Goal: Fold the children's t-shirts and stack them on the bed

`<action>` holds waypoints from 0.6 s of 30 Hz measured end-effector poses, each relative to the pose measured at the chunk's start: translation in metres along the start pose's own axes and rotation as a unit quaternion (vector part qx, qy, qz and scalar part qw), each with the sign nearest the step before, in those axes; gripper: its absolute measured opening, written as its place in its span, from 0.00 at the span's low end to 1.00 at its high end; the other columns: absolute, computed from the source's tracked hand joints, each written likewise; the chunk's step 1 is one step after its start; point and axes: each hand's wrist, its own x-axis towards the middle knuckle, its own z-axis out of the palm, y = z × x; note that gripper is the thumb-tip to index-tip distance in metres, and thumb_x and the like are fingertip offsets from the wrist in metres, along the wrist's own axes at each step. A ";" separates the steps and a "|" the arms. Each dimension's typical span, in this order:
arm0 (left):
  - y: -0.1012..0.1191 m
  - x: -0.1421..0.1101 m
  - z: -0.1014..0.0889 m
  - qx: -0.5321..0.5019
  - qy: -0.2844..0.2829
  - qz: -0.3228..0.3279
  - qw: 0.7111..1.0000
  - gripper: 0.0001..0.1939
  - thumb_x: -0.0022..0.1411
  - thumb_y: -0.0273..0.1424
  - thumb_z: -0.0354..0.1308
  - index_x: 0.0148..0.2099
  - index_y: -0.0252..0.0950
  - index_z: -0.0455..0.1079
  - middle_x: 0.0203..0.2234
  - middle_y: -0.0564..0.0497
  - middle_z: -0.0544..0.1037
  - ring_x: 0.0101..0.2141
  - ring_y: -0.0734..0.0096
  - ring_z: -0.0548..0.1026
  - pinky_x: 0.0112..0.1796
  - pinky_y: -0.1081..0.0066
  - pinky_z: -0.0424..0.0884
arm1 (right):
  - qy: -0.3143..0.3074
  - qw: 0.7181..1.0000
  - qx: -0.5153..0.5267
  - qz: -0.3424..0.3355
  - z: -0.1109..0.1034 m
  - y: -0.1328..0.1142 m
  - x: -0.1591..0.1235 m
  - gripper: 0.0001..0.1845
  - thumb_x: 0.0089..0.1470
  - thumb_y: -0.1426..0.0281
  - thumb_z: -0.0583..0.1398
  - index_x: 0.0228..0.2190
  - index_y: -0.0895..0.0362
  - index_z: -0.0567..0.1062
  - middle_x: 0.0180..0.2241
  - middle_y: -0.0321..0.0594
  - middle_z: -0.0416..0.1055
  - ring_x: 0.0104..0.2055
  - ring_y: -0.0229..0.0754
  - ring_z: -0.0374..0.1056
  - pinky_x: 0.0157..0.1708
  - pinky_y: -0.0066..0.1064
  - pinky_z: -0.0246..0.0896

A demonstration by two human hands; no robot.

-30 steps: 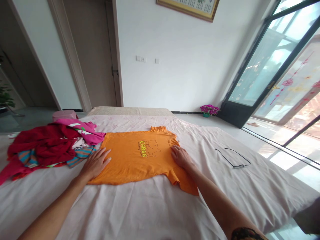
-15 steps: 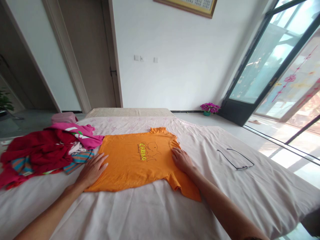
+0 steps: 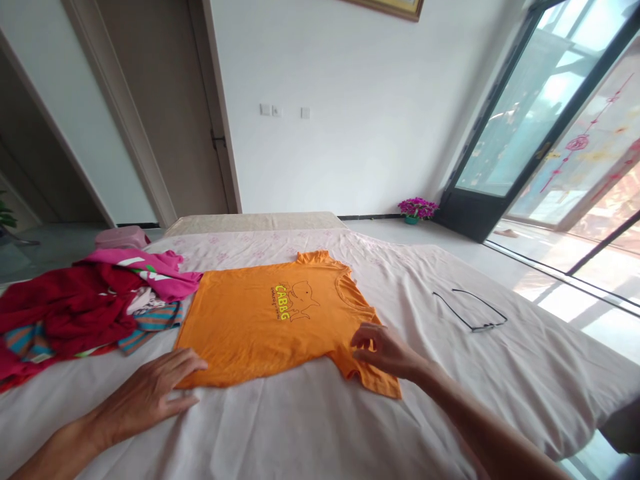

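Observation:
An orange T-shirt [image 3: 250, 327] with a shark drawing and yellow letters lies spread on the bed, its neck toward the right. At its lower left corner is my left hand [image 3: 155, 387], fingers stretched and thumb apart, with the fingertips at the hem. My right hand [image 3: 383, 347] hovers at the near shoulder, just above the sleeve, with curved fingers and a gap between thumb and forefinger. Neither hand grips any cloth that I can see.
A heap of red, pink and striped clothes [image 3: 95, 303] lies left of the shirt. Eyeglasses [image 3: 483, 327] rest on the pale bedsheet [image 3: 450, 387] to the right. Behind the heap stands a pink plastic container [image 3: 120, 237]. Purple flowers [image 3: 417, 208] stand on the floor near the glass door.
Both hands have left their flat position on the shirt and come nearer to me. My left hand slid down to the lower corner; my right moved from the collar to the near sleeve.

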 end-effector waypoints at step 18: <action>-0.018 0.019 0.017 -0.089 0.036 -0.203 0.974 0.11 0.62 0.35 0.52 0.42 0.42 0.74 0.38 0.52 0.81 0.41 0.67 0.78 0.44 0.74 0.71 | 0.039 0.971 -0.224 0.079 -0.001 -0.005 -0.005 0.12 0.54 0.79 0.51 0.31 0.55 0.73 0.34 0.38 0.72 0.37 0.39 0.65 0.33 0.29 0.50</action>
